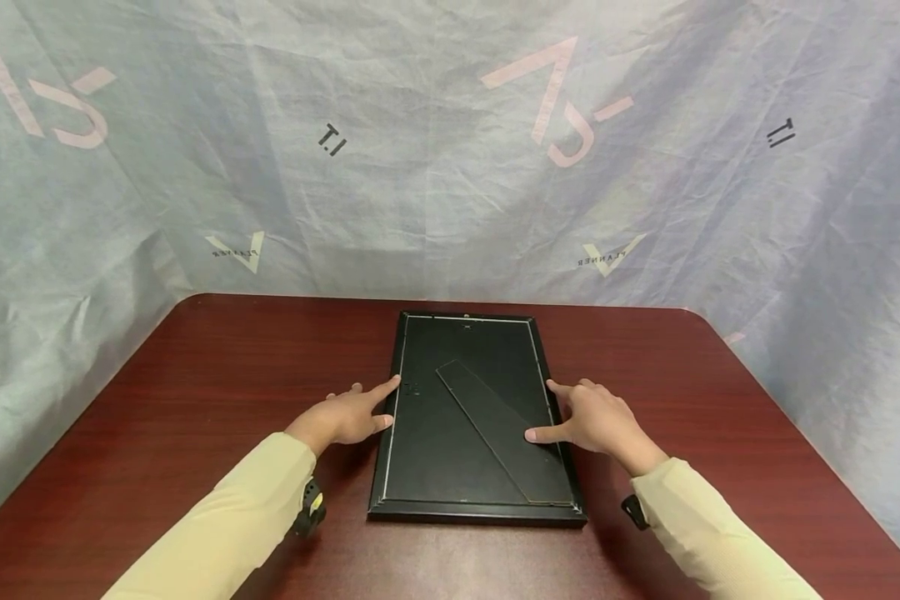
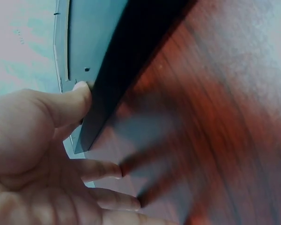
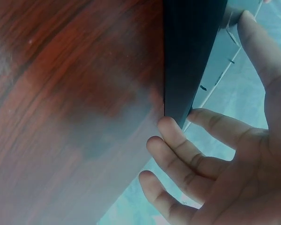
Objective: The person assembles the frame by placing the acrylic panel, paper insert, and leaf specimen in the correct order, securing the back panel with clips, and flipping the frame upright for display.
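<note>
A black picture frame (image 1: 427, 450) lies back side up on the table, its slanted stand leg (image 1: 487, 417) flat against the backing. My left hand (image 1: 348, 415) touches the frame's left edge with thumb and index finger, the other fingers spread beside it. In the left wrist view, the thumb (image 2: 77, 101) is right at the upper edge of the frame's side. On the right edge rests my right hand (image 1: 596, 417), its thumb lying over the backing. The right wrist view shows its fingers (image 3: 173, 133) loosely extended along the frame's outer side (image 3: 189, 56).
The reddish-brown wooden table (image 1: 270, 358) extends on both sides of the frame and has rounded far corners. A pale printed cloth (image 1: 435, 183) hangs behind and around it. Dark bands (image 1: 311, 508) sit at both wrists, below cream sleeves.
</note>
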The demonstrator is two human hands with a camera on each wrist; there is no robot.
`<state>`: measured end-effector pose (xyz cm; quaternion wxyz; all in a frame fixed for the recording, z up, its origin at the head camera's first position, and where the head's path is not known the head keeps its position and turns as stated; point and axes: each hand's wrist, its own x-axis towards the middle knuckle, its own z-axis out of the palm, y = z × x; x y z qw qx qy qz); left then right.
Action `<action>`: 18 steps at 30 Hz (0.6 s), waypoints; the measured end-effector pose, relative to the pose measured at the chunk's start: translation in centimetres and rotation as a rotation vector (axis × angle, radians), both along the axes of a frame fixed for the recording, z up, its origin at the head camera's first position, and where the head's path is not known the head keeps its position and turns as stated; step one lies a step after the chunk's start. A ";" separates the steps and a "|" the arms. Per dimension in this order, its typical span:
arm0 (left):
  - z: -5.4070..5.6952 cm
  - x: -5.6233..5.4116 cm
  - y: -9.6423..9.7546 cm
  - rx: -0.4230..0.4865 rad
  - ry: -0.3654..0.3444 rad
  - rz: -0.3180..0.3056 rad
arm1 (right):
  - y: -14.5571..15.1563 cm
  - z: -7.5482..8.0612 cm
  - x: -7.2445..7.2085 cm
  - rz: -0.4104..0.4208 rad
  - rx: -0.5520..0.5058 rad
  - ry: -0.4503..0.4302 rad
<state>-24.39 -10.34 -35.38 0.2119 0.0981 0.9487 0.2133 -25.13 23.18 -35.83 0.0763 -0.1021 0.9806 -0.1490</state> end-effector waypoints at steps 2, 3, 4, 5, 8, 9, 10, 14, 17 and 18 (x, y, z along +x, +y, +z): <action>-0.1 -0.1 0.2 0.003 -0.008 0.005 | 0.3 0.1 -0.1 0.003 0.002 -0.003; -0.1 -0.1 0.3 0.005 -0.014 0.009 | 0.4 0.2 -0.1 0.006 0.000 -0.006; -0.1 -0.1 0.4 0.006 -0.021 0.012 | 0.6 0.2 -0.1 0.006 0.001 -0.011; -0.1 -0.1 0.5 0.007 -0.026 0.016 | 0.8 0.2 -0.1 0.008 0.001 -0.013; -0.3 -0.1 0.7 0.009 -0.042 0.026 | 1.2 0.2 -0.1 0.004 -0.006 -0.022; -0.3 -0.1 0.8 0.011 -0.046 0.030 | 1.3 0.1 -0.1 0.003 -0.010 -0.026; -0.3 -0.2 0.8 0.013 -0.050 0.030 | 1.4 0.1 -0.1 0.001 -0.014 -0.028; -0.4 -0.3 0.7 0.015 -0.061 0.022 | 1.5 0.0 -0.2 0.006 -0.036 -0.027; -0.3 -0.4 0.7 0.007 -0.059 0.007 | 1.4 0.0 -0.4 0.015 -0.050 -0.026; -0.2 -0.5 0.7 0.004 -0.055 0.001 | 1.4 0.0 -0.4 0.019 -0.056 -0.025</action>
